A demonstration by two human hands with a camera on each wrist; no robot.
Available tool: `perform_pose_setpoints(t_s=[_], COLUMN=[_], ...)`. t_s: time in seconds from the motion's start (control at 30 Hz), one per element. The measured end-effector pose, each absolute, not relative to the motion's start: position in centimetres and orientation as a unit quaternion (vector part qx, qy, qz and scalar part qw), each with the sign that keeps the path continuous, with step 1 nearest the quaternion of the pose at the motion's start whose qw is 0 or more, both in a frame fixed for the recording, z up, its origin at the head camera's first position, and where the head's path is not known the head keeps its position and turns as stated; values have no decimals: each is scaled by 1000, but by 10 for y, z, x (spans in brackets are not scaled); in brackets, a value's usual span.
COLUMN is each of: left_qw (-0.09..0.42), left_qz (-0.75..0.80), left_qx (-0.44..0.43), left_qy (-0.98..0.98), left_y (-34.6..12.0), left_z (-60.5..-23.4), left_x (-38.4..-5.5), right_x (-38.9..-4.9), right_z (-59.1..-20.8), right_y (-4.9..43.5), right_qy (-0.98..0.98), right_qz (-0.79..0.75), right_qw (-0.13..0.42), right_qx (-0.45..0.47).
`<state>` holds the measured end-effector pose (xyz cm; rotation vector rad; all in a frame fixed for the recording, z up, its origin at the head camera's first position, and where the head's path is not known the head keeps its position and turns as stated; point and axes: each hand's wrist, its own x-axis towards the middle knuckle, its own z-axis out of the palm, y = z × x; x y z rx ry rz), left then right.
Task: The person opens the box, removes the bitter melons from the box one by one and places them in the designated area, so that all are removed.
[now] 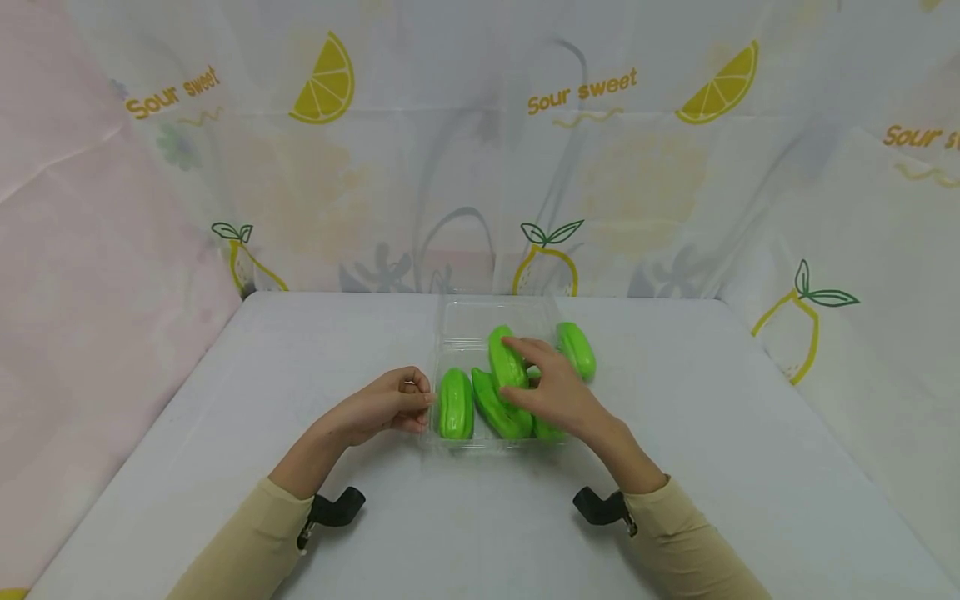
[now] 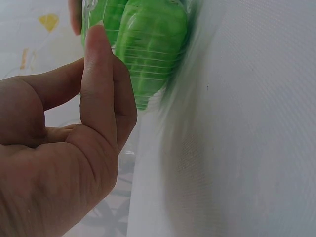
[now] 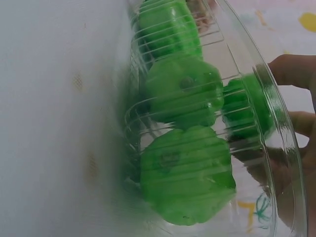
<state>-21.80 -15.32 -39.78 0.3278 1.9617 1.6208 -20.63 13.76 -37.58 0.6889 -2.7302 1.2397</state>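
Note:
A clear plastic box [image 1: 491, 443] with its lid [image 1: 495, 319] folded back stands at mid-table. My right hand [image 1: 555, 392] holds a bright green ridged gourd [image 1: 507, 357] between thumb and fingers, above the others. Inside lie a gourd along the left wall [image 1: 456, 406], a slanting one in the middle [image 1: 498, 410], and a third [image 1: 547, 429] partly hidden under my right hand. At the box's left side, my left hand [image 1: 382, 406] pinches the rim, with thumb and forefinger together in the left wrist view.
One more green gourd [image 1: 576, 350] lies on the white table [image 1: 315, 333] just right of the box. Behind the table hangs a pale printed cloth [image 1: 390, 167] with lemon drawings. A dark wrist mount [image 1: 337, 507] sticks out from each sleeve.

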Motion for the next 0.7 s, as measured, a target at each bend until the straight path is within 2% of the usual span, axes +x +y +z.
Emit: perform_pose_setpoints(t_s=[0.7], left_qw=[290], left_qz=[607], left_qx=[129], left_qy=[729], left_y=[-154], left_z=[-398], left_x=[-219], right_x=[-215], right_z=[-367], right_y=[157], right_qy=[-892], right_qz=[405], right_qw=[48], right_qx=[196])
